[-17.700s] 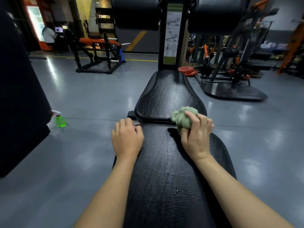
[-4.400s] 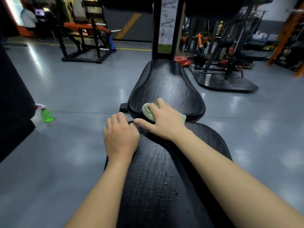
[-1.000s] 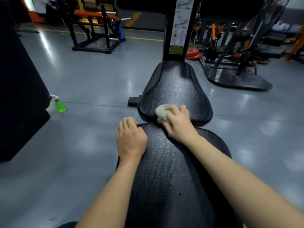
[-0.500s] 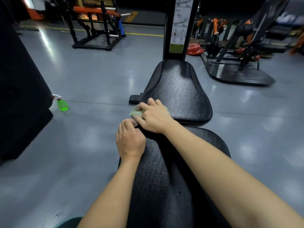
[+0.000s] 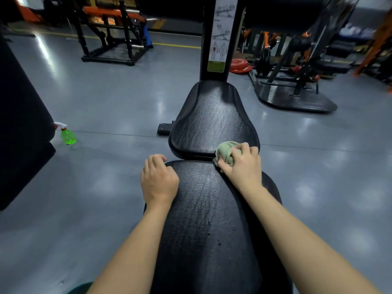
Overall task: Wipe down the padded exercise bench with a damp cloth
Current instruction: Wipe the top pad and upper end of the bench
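Gripping cloth (image 5: 226,152) on bench (image 5: 212,115), placard (image 5: 219,32) illegible

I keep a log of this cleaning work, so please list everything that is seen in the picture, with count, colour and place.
far bench pad: one, black, centre
near bench pad: one, black, between the forearms
cloth: one, pale green, bunched at the gap between the pads, right side
upright post: one, black, behind the far pad
instruction placard: one, white and green, on the post
spray bottle: one, green, floor at left
weight plates: small stack, count unclear, red, floor right of the post
black-and-orange frame: one, far left
machine with a black platform: one, far right
floor: grey, glossy
left hand: one, rests on the near pad's left edge
right hand: one, grips the cloth
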Demonstrator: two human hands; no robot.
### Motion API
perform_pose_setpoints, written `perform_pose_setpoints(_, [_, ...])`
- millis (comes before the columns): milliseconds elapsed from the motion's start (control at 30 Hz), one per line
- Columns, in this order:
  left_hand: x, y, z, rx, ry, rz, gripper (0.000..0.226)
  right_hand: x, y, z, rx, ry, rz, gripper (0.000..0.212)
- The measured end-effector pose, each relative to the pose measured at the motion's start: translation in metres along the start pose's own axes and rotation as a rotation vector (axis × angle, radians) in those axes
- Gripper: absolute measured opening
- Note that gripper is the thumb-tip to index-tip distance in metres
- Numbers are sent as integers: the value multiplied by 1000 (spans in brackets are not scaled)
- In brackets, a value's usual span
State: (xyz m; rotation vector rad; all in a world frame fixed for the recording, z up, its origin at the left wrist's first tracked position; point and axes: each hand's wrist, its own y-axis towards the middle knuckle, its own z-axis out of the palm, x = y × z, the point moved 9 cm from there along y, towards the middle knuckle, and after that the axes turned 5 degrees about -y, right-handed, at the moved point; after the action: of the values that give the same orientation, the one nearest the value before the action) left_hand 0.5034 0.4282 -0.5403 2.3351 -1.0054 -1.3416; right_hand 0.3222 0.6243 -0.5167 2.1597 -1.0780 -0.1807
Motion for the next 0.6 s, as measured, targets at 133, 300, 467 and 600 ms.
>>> perform_pose_setpoints(133, [-3, 1, 5, 44, 47, 35, 18, -1, -18, 4, 1, 65, 154, 42])
perform_pose_setpoints(300, [-9, 0, 10, 79, 147, 125, 13, -36, -27, 4, -27, 105, 555, 37])
perform_pose_setpoints(467, [-11, 0, 11, 75, 194, 139, 11, -56, -29, 3, -110, 323, 854, 33])
perform_pose_setpoints(600, [-11, 2, 13, 94, 234, 133, 16, -53, -28, -3, -143, 351, 880, 38])
